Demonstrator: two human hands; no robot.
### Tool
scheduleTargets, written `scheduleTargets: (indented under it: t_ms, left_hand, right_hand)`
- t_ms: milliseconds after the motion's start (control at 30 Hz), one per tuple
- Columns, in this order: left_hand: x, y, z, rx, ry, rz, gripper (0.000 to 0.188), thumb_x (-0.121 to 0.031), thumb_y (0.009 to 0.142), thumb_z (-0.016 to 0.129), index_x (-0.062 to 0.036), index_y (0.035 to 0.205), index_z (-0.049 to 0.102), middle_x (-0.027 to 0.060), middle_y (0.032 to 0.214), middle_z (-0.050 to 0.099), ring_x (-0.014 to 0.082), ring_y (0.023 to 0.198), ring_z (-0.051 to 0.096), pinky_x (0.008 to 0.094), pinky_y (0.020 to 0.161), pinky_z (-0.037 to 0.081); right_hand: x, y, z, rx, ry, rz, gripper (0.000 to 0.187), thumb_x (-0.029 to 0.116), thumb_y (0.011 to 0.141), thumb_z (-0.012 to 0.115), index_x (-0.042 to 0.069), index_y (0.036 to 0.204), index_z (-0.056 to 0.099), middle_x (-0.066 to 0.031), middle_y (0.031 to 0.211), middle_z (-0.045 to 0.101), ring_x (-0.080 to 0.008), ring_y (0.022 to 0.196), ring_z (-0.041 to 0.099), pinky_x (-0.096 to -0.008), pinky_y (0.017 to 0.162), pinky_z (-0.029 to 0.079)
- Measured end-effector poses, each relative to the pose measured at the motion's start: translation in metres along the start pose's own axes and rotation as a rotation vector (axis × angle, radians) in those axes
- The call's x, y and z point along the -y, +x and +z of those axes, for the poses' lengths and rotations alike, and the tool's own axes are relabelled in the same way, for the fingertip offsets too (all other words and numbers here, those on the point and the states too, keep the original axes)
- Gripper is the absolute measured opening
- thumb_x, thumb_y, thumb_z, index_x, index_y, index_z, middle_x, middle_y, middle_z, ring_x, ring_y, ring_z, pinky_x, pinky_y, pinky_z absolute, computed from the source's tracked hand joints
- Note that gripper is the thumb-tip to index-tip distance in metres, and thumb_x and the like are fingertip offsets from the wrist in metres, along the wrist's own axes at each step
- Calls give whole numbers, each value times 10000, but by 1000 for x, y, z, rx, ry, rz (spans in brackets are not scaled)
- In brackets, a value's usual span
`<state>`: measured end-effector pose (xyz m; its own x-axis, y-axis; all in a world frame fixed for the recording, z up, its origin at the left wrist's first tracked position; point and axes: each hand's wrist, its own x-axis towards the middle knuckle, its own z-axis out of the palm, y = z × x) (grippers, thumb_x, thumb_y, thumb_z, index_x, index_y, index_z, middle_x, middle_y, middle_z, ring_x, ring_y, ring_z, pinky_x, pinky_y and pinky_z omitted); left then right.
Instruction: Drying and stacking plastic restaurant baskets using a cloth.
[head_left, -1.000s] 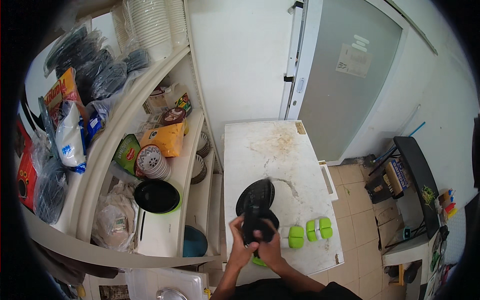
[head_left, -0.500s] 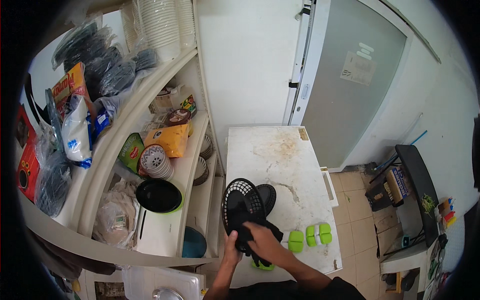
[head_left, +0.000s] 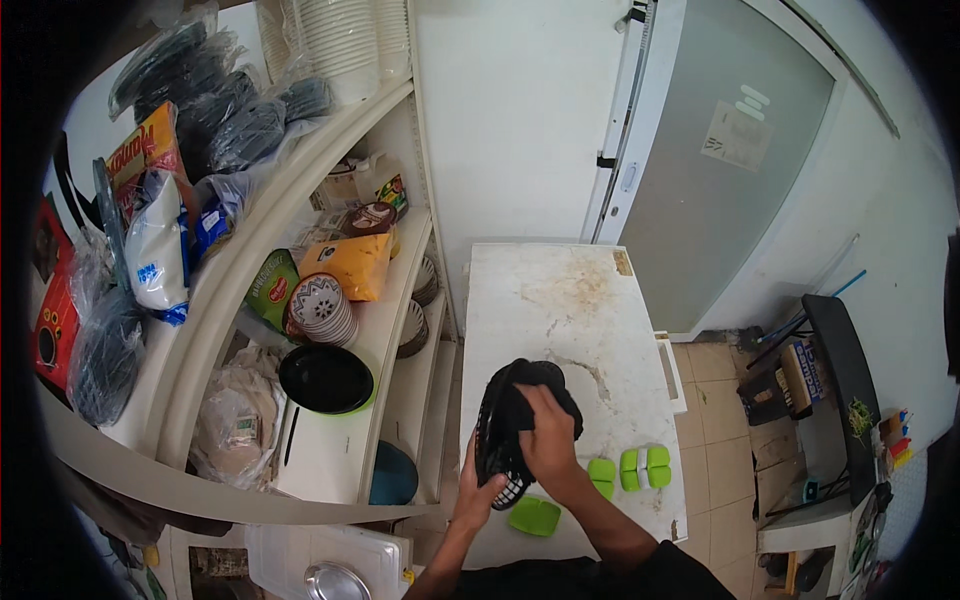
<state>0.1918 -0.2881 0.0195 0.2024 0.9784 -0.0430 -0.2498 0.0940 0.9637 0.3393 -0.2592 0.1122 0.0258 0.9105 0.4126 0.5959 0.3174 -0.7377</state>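
My left hand (head_left: pixel 476 490) grips the edge of a black oval mesh basket (head_left: pixel 511 489) and holds it tilted above the white table. A bunched black cloth (head_left: pixel 512 408) is in my right hand (head_left: pixel 548 440), pressed against the inside of the basket. Behind it, another dark oval piece (head_left: pixel 566 400) shows in part on the table; its kind is hard to make out. Just below the hands lies a bright green box-like piece (head_left: pixel 533 516).
More green pieces (head_left: pixel 645 468) sit along the right side of the stained white table (head_left: pixel 540 300). Left are shelves with a black oval dish (head_left: pixel 326 378), stacked patterned bowls (head_left: pixel 322 305) and food bags. A frosted door (head_left: pixel 720 190) stands beyond; a dark bench (head_left: pixel 838 370) is at right.
The basket has been tilted more upright, and my right hand with the cloth has moved up and away along it. The green piece below is now more exposed. The view has shifted slightly.
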Motion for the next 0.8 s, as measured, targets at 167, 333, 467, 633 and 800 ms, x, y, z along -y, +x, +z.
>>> scheduleTargets:
  t_ms: [167, 333, 467, 633, 800]
  left_hand:
    - [-3, 8, -2, -150, -201, 139, 905, -330, 787, 694, 27, 1458, 201, 157, 1375, 409, 244, 1273, 404, 340, 1083, 294]
    - [43, -5, -37, -122, -286, 26, 849, -379, 807, 665, 4, 1443, 253, 163, 1369, 420, 248, 1246, 437, 353, 1055, 342]
    - [26, -7, -38, -137, -292, -25, 868, -433, 817, 651, -4, 1453, 245, 157, 1389, 405, 250, 1280, 402, 361, 1066, 332]
    - [27, -7, -43, -266, -310, 89, 851, -431, 826, 650, -12, 1452, 253, 157, 1366, 431, 249, 1256, 433, 365, 1061, 346]
    - [-10, 27, -88, -492, -777, 84, 604, -251, 912, 540, -53, 1429, 299, 120, 1277, 509, 243, 1127, 549, 371, 955, 464]
  right_hand:
    - [-23, -41, 27, 241, -51, 38, 496, -12, 737, 576, -13, 1228, 503, -247, 1069, 593, -433, 945, 584, -471, 811, 485]
    - [-46, -26, 28, 938, 266, 1, 421, 194, 843, 643, -34, 1182, 545, -212, 1022, 639, -338, 936, 622, -402, 828, 484]
    - [-24, -21, 46, 801, 718, 554, 470, 378, 889, 664, -20, 1127, 591, -73, 929, 657, -135, 833, 611, -282, 744, 493]
    - [4, -10, 75, -121, 1000, 764, 451, 343, 892, 671, -33, 1126, 588, -68, 994, 652, -146, 848, 622, -273, 763, 505]
    - [9, -25, 74, -150, 1108, 610, 381, 244, 933, 621, -31, 1192, 566, -89, 1119, 629, -165, 1009, 592, -305, 889, 473]
